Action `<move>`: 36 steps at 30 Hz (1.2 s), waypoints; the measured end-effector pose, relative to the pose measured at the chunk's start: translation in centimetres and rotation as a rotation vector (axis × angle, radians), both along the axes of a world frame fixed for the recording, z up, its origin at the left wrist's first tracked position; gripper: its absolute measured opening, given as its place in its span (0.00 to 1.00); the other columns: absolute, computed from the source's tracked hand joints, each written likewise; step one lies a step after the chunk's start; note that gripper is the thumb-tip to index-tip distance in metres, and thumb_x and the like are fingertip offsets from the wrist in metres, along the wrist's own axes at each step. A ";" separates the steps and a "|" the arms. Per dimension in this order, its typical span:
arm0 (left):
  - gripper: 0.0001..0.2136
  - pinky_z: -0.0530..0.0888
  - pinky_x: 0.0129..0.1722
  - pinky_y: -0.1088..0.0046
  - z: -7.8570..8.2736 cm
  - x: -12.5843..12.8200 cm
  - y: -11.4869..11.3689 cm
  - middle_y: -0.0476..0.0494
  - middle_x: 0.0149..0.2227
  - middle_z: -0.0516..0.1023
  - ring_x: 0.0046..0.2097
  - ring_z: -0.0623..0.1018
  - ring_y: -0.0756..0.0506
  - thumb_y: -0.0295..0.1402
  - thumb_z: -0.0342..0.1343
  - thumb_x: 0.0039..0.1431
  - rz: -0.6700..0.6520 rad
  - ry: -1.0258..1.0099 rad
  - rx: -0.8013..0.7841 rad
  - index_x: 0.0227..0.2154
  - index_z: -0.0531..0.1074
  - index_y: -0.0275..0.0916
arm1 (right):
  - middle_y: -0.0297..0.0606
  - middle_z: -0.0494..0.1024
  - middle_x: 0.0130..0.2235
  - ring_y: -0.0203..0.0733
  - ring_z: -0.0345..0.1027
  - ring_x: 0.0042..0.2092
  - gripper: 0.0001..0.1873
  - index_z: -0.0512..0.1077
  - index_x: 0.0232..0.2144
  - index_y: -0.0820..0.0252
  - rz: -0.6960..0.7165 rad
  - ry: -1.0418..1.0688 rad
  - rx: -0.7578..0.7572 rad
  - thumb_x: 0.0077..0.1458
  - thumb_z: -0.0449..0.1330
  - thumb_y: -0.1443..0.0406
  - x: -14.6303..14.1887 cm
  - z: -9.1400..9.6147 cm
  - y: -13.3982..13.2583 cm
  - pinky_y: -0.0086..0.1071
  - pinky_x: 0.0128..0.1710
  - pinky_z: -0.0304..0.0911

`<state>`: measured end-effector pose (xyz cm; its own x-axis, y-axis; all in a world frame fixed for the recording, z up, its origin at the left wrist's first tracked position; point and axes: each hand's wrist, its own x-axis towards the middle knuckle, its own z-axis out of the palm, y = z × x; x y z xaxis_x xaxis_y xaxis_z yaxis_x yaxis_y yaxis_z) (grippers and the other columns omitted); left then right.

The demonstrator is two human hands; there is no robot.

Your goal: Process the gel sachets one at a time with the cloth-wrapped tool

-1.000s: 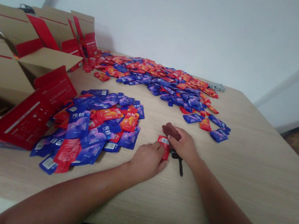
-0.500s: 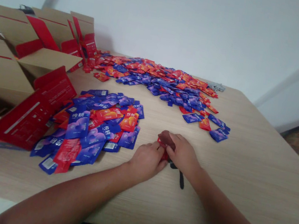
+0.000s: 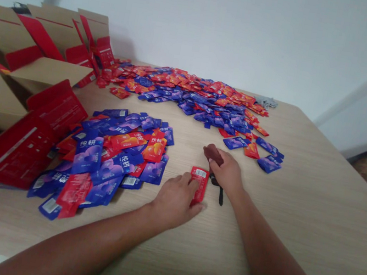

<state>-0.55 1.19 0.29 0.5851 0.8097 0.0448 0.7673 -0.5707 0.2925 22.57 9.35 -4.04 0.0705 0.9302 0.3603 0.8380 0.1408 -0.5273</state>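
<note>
My left hand (image 3: pixel 175 201) lies at the left side of a red sachet (image 3: pixel 202 180), fingers curled over its edge and thumb near its lower end. The sachet is flat on the table, barcode side up. My right hand (image 3: pixel 229 170), just right of it and slightly raised, is closed round a dark reddish-brown object with a rounded end (image 3: pixel 213 153); its kind I cannot make out. Under that hand a black item with a thin strap-like end (image 3: pixel 221 195) rests on the table, partly hidden. Left of my left hand spreads a pile of blue and red sachets (image 3: pixel 116 145).
Open cardboard boxes with red flaps (image 3: pixel 35 137) stand at the left. Along the back runs a long heap of red and blue sachets (image 3: pixel 190 94), with a few loose blue sachets (image 3: pixel 270 164) at its right end. A grey crumpled item (image 3: pixel 267 103) lies behind, near the wall.
My hands have moved apart. The right hand has lifted the brown object up and away from the red sachet, which now shows flat beside my left hand.
</note>
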 end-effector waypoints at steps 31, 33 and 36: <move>0.14 0.73 0.60 0.54 0.0 -1.4 0.6 0.35 0.58 0.75 0.58 0.74 0.35 0.38 0.59 0.68 -0.060 -0.153 0.106 0.54 0.77 0.41 | 0.36 0.87 0.46 0.50 0.80 0.45 0.24 0.80 0.55 0.55 0.021 0.370 -0.026 0.57 0.65 0.58 1.0 1.0 -0.9 0.42 0.50 0.72; 0.19 0.72 0.62 0.50 -0.2 -1.1 0.0 0.34 0.63 0.72 0.62 0.72 0.33 0.40 0.61 0.68 -0.085 -0.114 0.119 0.59 0.76 0.43 | 0.36 0.87 0.46 0.49 0.80 0.46 0.23 0.80 0.55 0.56 0.062 0.381 -0.066 0.57 0.65 0.59 0.9 1.5 -1.7 0.42 0.50 0.72; 0.18 0.71 0.64 0.51 -0.4 -0.9 -0.2 0.35 0.64 0.71 0.64 0.70 0.34 0.39 0.58 0.71 -0.148 -0.113 0.120 0.60 0.75 0.43 | 0.36 0.86 0.46 0.48 0.80 0.45 0.21 0.79 0.54 0.55 0.194 0.347 -0.156 0.59 0.65 0.61 0.4 2.5 -3.7 0.41 0.48 0.73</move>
<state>-1.44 0.94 -0.12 0.6832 0.7002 0.2073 0.6387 -0.7106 0.2951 23.00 5.66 -1.49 -0.0185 0.9796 0.2002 0.5731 0.1744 -0.8007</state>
